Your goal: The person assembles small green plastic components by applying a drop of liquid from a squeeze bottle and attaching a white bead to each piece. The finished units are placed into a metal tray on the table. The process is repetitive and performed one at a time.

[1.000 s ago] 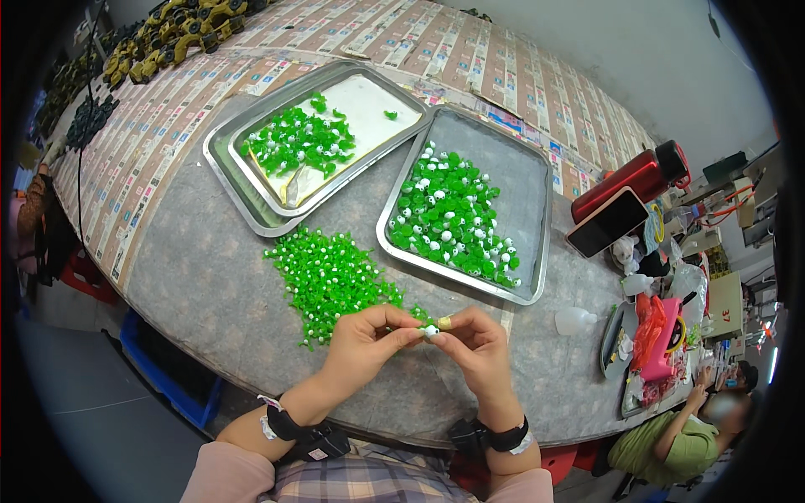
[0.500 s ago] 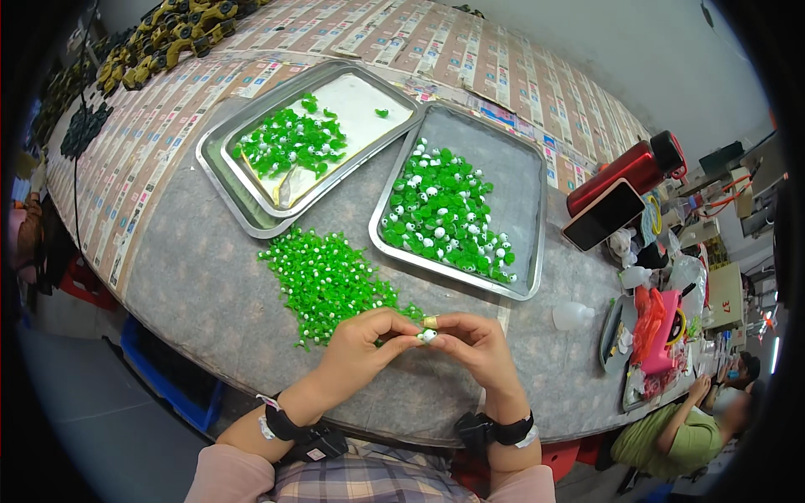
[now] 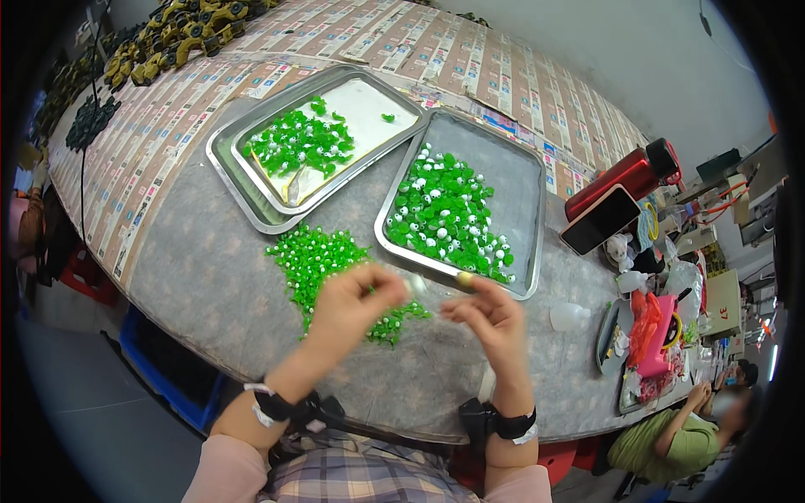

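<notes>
My left hand (image 3: 352, 302) is closed in a pinch above the pile of small green-and-white pieces (image 3: 323, 260). A small white-and-green piece (image 3: 415, 286) is at its fingertips, smeared by motion. To the right, my right hand (image 3: 493, 323) has its thumb and fingers apart and holds nothing that I can see; yellow tape (image 3: 464, 278) wraps one fingertip. Just beyond the hands lies a metal tray (image 3: 534, 251) of green pieces with white dotted balls (image 3: 444, 210). A second metal tray (image 3: 220, 163), farther left, bears a smaller tray with similar green pieces (image 3: 302, 141).
A red bottle (image 3: 616, 180) and a phone (image 3: 599, 220) stand right of the trays. Near them are a small translucent bottle (image 3: 570, 317) and a pink container (image 3: 656, 335). Yellow toy vehicles (image 3: 180, 42) are heaped far left. A person in green (image 3: 679, 440) sits at right.
My hands have come apart and moved up toward the trays. The small white-and-green piece, earlier between both hands, is now at my left fingertips, and my right fingers have opened.
</notes>
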A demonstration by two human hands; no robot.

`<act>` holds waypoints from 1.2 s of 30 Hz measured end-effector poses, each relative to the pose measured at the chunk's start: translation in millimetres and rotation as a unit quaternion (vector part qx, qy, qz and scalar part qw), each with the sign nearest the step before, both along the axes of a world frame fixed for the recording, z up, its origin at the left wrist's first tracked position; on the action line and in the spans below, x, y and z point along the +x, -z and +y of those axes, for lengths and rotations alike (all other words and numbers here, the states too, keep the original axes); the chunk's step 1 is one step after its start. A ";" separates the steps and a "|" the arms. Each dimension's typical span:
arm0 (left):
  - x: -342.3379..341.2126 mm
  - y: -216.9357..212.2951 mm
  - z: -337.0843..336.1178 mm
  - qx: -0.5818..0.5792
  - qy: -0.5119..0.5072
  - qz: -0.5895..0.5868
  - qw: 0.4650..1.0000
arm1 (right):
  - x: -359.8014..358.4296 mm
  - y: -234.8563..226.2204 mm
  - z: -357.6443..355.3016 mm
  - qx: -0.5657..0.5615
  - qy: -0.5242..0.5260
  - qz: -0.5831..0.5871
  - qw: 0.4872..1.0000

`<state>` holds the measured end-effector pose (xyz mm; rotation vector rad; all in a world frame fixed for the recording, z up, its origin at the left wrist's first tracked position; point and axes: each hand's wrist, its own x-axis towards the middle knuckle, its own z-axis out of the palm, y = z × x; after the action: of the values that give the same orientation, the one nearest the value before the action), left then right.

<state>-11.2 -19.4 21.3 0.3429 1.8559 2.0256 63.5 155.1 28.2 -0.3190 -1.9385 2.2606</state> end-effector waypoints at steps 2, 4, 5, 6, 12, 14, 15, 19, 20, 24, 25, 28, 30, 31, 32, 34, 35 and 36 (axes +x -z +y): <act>-41.2 -1.7 -6.2 0.070 -0.068 0.011 0.995 | 4.1 3.5 14.0 0.194 0.010 -0.029 0.980; -76.2 -11.9 -19.5 0.022 -0.217 0.145 0.965 | 0.6 2.2 13.0 0.314 -0.019 -0.035 0.949; -82.2 -13.9 -20.1 0.029 -0.236 0.168 0.957 | 0.1 3.5 10.8 0.343 -0.035 -0.037 0.938; -85.9 -17.7 -20.9 0.037 -0.254 0.191 0.947 | -0.8 4.5 7.3 0.371 -0.051 -0.039 0.926; -36.2 -16.0 -10.5 0.093 -0.089 0.041 0.991 | -9.4 21.7 -4.1 0.529 -0.122 0.023 0.839; -13.2 -5.9 -2.6 0.120 -0.024 -0.030 0.992 | -8.3 26.5 -2.9 0.544 -0.115 0.029 0.831; -4.2 1.7 0.5 0.139 0.008 -0.062 0.988 | -7.7 27.2 -2.2 0.552 -0.109 0.033 0.826; 24.4 17.1 4.6 0.135 0.084 -0.180 0.971 | -2.1 13.7 -1.8 0.512 -0.088 0.034 0.854; 28.2 20.3 4.7 0.141 0.096 -0.205 0.964 | 0.1 5.6 -3.5 0.464 -0.066 0.039 0.883; 33.8 11.4 10.3 0.182 0.143 -0.336 0.913 | 4.2 -20.8 -10.9 0.420 -0.035 0.146 0.895; 34.5 9.2 12.4 0.200 0.151 -0.370 0.894 | 3.3 -21.9 -14.2 0.437 -0.033 0.179 0.881; 33.2 13.7 11.5 0.241 0.151 -0.390 0.876 | 3.8 -19.5 -15.0 0.448 -0.043 0.181 0.874; 32.2 20.8 6.5 0.231 0.154 -0.385 0.880 | 4.7 -22.1 -13.0 0.461 -0.034 0.192 0.866; 31.3 23.2 4.5 0.226 0.154 -0.382 0.883 | 9.9 -29.2 -9.2 0.463 -0.020 0.190 0.865; 29.5 24.0 2.3 0.223 0.146 -0.368 0.891 | 15.5 -32.1 -3.3 0.466 -0.008 0.187 0.865; 28.2 19.7 5.5 0.221 0.143 -0.342 0.902 | 41.3 -23.9 37.1 0.475 0.214 0.156 0.839; 28.7 19.9 7.4 0.226 0.132 -0.338 0.904 | 53.5 -22.9 57.7 0.390 0.342 0.148 0.842; 29.0 20.0 9.1 0.230 0.121 -0.334 0.906 | 62.7 -21.7 75.6 0.295 0.463 0.138 0.824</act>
<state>17.8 -10.3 1.3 -0.0186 0.8774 2.0330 126.3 230.6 49.9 -0.6231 -1.6579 0.9814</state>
